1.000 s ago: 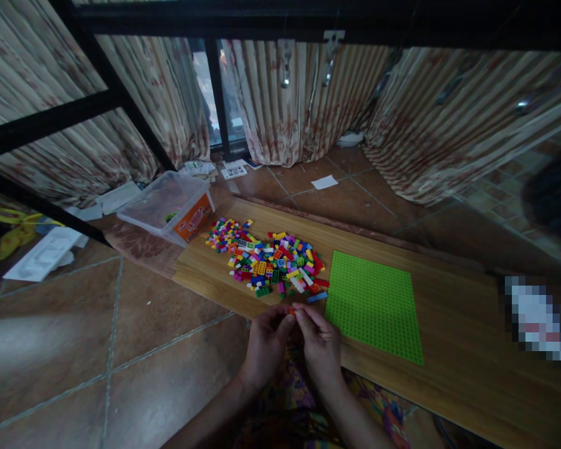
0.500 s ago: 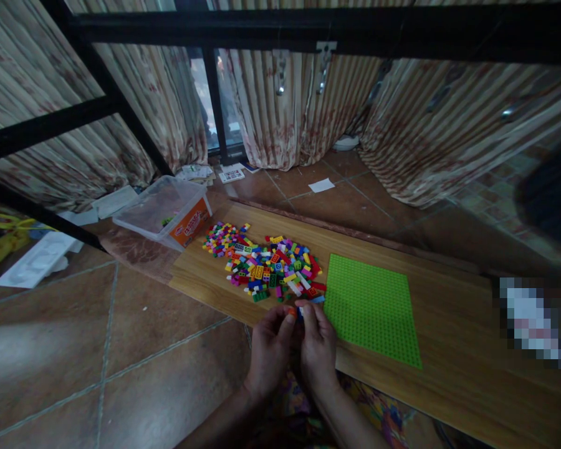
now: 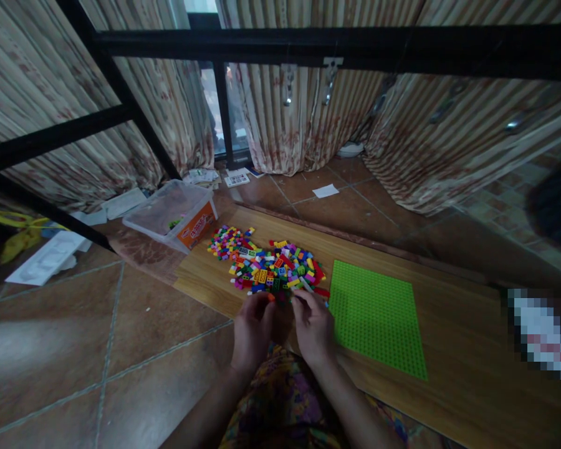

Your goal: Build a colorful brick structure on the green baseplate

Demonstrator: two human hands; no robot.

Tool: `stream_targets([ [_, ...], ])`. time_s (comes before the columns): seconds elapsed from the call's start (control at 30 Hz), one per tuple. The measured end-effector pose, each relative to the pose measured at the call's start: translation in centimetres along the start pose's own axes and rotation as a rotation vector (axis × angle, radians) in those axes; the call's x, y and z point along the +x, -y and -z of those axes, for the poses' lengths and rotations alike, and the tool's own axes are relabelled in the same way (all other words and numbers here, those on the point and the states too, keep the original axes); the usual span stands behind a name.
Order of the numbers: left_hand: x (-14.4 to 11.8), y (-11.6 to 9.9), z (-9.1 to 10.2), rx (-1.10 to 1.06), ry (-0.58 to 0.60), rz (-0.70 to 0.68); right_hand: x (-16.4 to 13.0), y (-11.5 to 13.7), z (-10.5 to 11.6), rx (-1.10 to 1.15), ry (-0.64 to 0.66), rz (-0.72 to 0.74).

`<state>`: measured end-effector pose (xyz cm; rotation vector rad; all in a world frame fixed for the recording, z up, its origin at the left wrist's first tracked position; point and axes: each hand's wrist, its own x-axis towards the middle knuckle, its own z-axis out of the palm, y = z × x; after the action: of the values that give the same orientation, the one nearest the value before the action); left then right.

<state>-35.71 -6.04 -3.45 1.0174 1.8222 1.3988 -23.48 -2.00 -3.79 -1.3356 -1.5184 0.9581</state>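
My left hand is closed in a pinch on a small orange brick, which shows at the fingertips. A short gap to the right, my right hand has its thumb and fingers pressed together at the near edge of the brick pile. What lies between those fingertips, if anything, is too small and dark to make out. The pile of toy bricks in many colours spreads just beyond both hands. To the right of my right hand lies a flat green studded baseplate, with no bricks on it.
A long wooden board carries the bricks and baseplate. At its far left end stands a clear plastic box with an orange label. White packaging and papers lie on the tiled floor. Black metal bars cross in front of striped curtains.
My hands were together at the orange brick and a blue-and-white piece. Now they are apart: the left has shifted left with the orange brick, the right has reached to the pile's near edge.
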Motion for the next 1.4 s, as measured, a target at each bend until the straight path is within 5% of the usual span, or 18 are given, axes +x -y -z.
stream_targets([
  [0.13, 0.3, 0.0, 0.0, 0.275, 0.021, -0.226, 0.7, -0.5, -0.3, -0.300, 0.056, 0.240],
  [0.4, 0.0, 1.1, -0.4, 0.405, 0.024, -0.376, 0.8, -0.9, -0.4, -0.436, 0.033, 0.336],
  [0.77, -0.4, 1.3, 0.7, 0.266, 0.051, -0.404, 4.2, 1.7, -1.0, -0.606, 0.331, 0.395],
  [1.0, -0.1, 1.0, 1.0, 0.201, 0.050, -0.304, 4.8, 1.6, -1.3, -0.592, 0.341, 0.413],
  [1.1, -0.1, 0.9, 1.1, 0.133, 0.042, -0.222, 4.7, 2.2, -0.5, -0.414, 0.312, 0.315],
  [1.23, 0.1, 0.0, 1.6, -0.039, 0.062, -0.099, 4.0, 3.4, 1.2, 0.056, 0.409, -0.102],
  [1.4, 0.7, -2.2, 1.8, -0.278, 0.297, -0.065, 2.8, 4.0, 2.2, 0.594, 0.491, -0.513],
])
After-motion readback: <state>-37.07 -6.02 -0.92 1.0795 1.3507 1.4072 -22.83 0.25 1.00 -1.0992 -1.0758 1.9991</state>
